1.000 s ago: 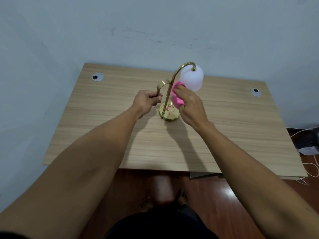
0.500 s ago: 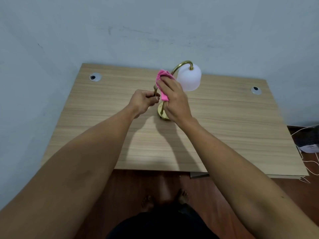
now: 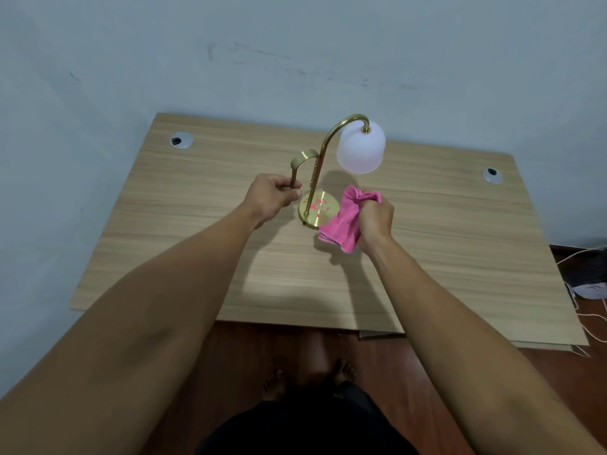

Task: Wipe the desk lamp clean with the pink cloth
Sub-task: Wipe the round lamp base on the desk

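A pale blue wall (image 3: 295, 44) fills the top of the view, marked with a few dark scuffs. Against it stands a light wood-grain table (image 3: 164, 251), with a round cable hole (image 3: 181, 140) near its far left corner and another (image 3: 491, 175) near its far right. Below the table's near edge is a dark reddish wooden floor (image 3: 249, 353), where the person's bare feet show. White cables (image 3: 588, 320) trail over the floor at the right edge.

Two bare forearms reach in from the bottom corners toward the middle of the table. There the lamp (image 3: 320, 159) stands upright on a round brass base (image 3: 317, 208), with a curved brass stem arching up and over to a white frosted shade (image 3: 360, 149) that hangs to the right. A shorter brass loop (image 3: 302, 160) curves off the stem to the left.

The left hand (image 3: 271, 198) is clenched around the lower end of that loop, just left of the base. The right hand (image 3: 374, 221) is closed around the pink cloth (image 3: 343, 224), holding it bunched just right of the base. The cloth hangs from the fist and overlaps the base's right rim in this view; whether it touches the brass or the table cannot be told.
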The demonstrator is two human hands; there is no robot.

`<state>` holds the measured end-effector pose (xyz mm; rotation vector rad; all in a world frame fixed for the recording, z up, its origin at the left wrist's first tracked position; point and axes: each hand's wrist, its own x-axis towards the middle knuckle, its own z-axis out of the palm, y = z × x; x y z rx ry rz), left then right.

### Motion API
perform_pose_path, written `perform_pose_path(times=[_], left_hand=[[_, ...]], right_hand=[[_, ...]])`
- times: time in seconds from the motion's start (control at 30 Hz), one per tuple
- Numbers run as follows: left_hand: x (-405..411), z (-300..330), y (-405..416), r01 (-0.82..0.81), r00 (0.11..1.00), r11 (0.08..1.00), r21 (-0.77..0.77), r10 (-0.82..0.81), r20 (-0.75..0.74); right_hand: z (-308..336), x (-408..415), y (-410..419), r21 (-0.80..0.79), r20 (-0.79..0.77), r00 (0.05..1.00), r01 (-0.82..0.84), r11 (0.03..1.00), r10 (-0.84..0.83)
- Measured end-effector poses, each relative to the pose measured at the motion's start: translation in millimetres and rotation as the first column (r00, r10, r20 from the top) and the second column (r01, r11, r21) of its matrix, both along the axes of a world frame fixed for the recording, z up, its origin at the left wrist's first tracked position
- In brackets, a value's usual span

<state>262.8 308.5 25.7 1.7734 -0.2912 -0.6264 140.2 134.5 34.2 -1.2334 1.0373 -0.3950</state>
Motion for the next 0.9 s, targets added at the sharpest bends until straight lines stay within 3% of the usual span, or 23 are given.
perform_pose_path(times=[0.13,0.3,0.4,0.57,0.7,0.9], left_hand=[[-9,-20,-8,-0.046,0.999,0.988,0.147,0.045,0.009],[-16,-55,-26,-0.037,0.997,0.920,0.390,0.006,0.080],[-21,-78,-40,-0.045,0.996,0.903,0.427,0.010,0.084],[-27,-104,-65,-0.125,0.974,0.861,0.493,0.012,0.226],[-39,-125,-83,-0.218,0.962,0.797,0.564,0.079,0.261],[-37,-136,-90,-0.332,0.928,0.743,0.581,0.144,0.345]], right_hand=[[-7,1,-8,-0.112,-0.002,0.986,-0.165,0.980,0.166],[-27,17,-36,-0.277,-0.083,0.970,-0.242,0.930,0.228],[-44,32,-44,-0.293,-0.086,0.950,-0.312,0.904,0.300],[-72,58,-49,-0.317,-0.087,0.909,-0.413,0.854,0.407],[-89,67,-46,-0.406,-0.094,0.841,-0.521,0.751,0.533],[-120,69,-45,-0.374,-0.108,0.755,-0.634,0.677,0.647]])
